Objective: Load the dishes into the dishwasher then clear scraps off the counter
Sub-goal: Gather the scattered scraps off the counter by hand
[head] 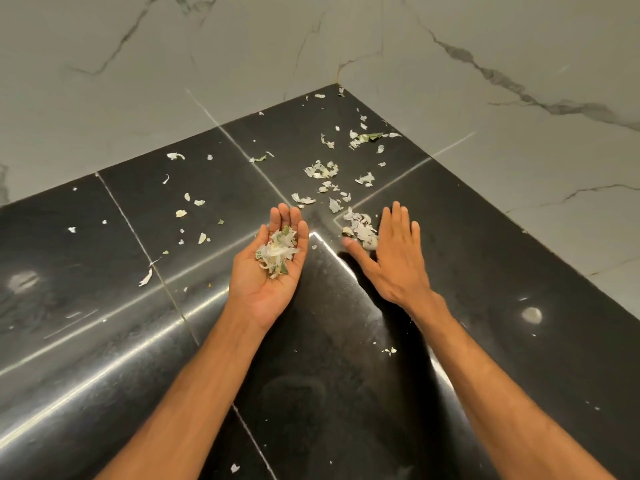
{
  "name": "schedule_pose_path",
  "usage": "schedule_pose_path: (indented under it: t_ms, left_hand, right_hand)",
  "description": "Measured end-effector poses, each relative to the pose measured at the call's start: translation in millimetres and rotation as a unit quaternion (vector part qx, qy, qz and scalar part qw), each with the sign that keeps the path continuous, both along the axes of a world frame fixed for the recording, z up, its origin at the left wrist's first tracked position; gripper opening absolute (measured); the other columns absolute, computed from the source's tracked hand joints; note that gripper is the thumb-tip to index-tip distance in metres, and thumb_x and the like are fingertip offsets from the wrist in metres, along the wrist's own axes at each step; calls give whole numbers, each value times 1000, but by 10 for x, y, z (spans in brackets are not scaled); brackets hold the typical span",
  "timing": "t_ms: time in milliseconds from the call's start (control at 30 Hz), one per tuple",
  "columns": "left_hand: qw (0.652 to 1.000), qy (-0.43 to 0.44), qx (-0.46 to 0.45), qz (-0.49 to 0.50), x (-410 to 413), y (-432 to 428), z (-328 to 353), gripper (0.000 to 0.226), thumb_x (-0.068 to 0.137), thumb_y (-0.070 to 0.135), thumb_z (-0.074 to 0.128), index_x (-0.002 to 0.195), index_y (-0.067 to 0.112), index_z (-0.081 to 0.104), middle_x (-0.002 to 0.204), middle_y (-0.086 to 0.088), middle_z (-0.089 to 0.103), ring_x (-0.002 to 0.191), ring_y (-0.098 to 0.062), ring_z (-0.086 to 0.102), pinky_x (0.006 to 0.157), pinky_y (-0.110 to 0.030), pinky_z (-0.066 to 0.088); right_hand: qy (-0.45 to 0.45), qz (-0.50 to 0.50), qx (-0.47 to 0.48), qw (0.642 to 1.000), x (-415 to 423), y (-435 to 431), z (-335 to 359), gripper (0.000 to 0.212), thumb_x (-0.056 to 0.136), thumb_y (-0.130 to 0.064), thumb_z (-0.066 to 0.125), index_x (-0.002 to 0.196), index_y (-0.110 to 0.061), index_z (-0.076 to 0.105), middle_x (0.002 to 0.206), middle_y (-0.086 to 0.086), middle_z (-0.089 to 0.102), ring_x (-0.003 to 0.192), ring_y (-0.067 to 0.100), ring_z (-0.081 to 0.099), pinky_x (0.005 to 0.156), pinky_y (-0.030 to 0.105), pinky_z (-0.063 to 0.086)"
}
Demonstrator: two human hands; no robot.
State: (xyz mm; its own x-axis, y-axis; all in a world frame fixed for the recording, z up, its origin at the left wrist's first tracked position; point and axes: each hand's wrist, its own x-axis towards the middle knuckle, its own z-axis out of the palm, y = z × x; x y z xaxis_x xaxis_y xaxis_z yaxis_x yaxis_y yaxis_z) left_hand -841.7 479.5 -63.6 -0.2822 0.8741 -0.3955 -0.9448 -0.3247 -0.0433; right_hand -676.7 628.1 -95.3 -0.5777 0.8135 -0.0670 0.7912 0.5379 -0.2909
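My left hand (pixel 266 268) is turned palm up and cupped over the black counter (pixel 346 375). A small heap of white and green vegetable scraps (pixel 277 252) lies in its palm. My right hand (pixel 394 258) is flat, palm down, fingers spread, on the counter just right of the left. Its thumb and forefinger border a pile of white scraps (pixel 360 228) on the counter. More loose scraps (pixel 320 169) are strewn toward the far corner, and others (pixel 194 202) lie to the left. No dishes or dishwasher are in view.
The glossy black counter meets white marbled walls (pixel 242 46) at the back and on the right, forming a corner at top centre. Thin seams cross the counter. A few stray bits (pixel 389 350) lie near my right forearm and at the bottom edge.
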Motion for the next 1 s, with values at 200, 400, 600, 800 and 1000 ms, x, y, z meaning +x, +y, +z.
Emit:
schedule_pose_path:
  t_ms: [200,400,600,800,1000]
  left_hand:
    - [1000,3,2,-1,-35,-38,-47,33,109,20,39,114,6,69,122,-2,69,117,-22,66,106,-37,49]
    - [1000,-14,13,-13,-108,-124,-23,34,109,18,40,110,4,71,121,-3,69,119,-21,65,106,-37,49]
    - [999,-29,23,-19,-125,-114,-27,32,108,17,40,113,5,69,121,-4,68,119,-23,64,109,-37,47]
    - [1000,-20,13,-8,-318,-279,46,33,108,19,39,114,5,69,120,-4,69,117,-23,65,111,-35,44]
    - [1000,0,-1,29,-748,-673,73,32,109,19,39,117,6,68,125,-3,67,122,-22,63,108,-38,47]
  right_hand:
    - [67,56,-65,994,-631,-265,102,99,96,-76,19,161,-4,-1,170,13,-6,157,22,-9,128,45,-1]
    - [101,-95,-25,990,286,-814,239,98,96,-80,22,163,-12,4,171,2,-7,157,12,-12,128,43,-3]
    - [-50,-146,4,988,241,-1319,-12,112,90,-87,9,159,-2,-12,167,15,-23,153,24,-26,127,49,-4]
    - [18,-163,16,986,-822,-914,-118,108,95,-79,12,157,8,-6,166,27,-12,155,36,-14,127,52,-3]
    - [148,-95,6,984,-1362,-648,-36,95,102,-62,34,159,4,-3,168,23,-9,156,32,-13,126,52,-2]
